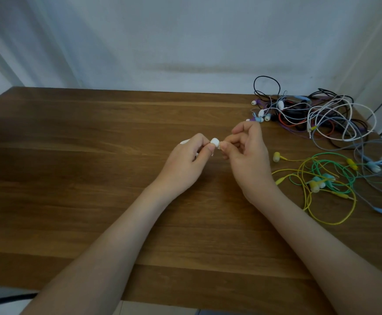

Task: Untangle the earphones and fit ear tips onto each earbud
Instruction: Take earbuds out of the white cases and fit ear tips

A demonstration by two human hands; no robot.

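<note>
Left hand (185, 161), right hand (248, 160) pinch eartip (215, 142), earphones (322, 119) rightward

Two hands, the left hand (185, 164) and the right hand (247, 155), share one grip on one white bud (215, 142). One desk (94, 155). Right of the grip lie two heaps of earphones. The far heap (310, 114) has cords in at least five colours and at least four white-tipped buds; its number of sets cannot be told. The near heap (322, 178) has three cord colours and two yellow buds (276, 156)
</note>
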